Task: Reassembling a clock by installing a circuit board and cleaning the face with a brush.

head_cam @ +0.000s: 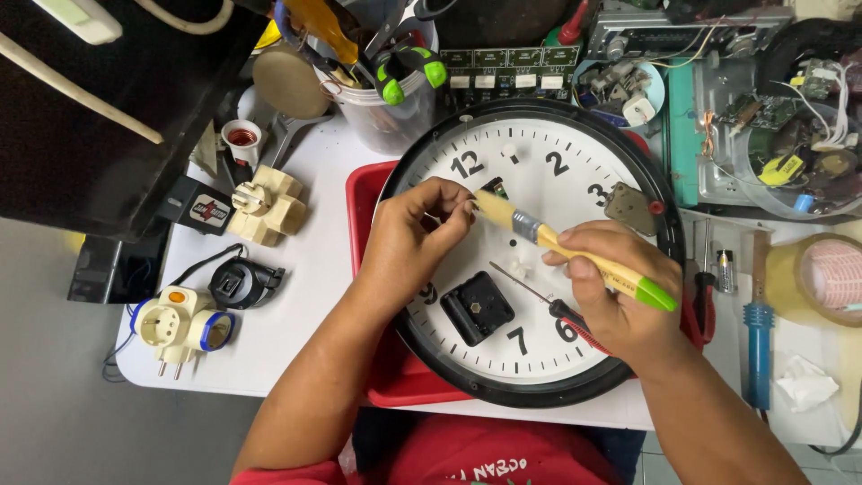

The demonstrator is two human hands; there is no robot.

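White laminate makes up the worktop [305, 269], and we see it crowded on every side: a red tray [368, 193] sits in the middle with a big round wall clock [575, 153] lying face-up across it, black rim overhanging the tray's edges. Behind it stand a clear tub of tools [395, 103] and open circuit boards [507, 67]; cream plug adapters [269, 207] lie to the left, a blue soldering iron [759, 341] and a roll of tape [831, 278] to the right. We judge the clock light but awkward, its white dial bare and easy to scratch, so it is best lifted by the rim. A black movement box [478, 308] rests loose on the dial near the bottom numerals. Our right hand [620, 296] is closed around a small paintbrush [575, 256] with a yellow handle and green end, and a red-handled screwdriver [561, 314] is tucked under the same hand. The brush is stiff in the handle, soft at the bristles. Our left hand [413, 238] pinches some tiny part at the bristle tip; we cannot tell what it is, but it looks easily dropped.
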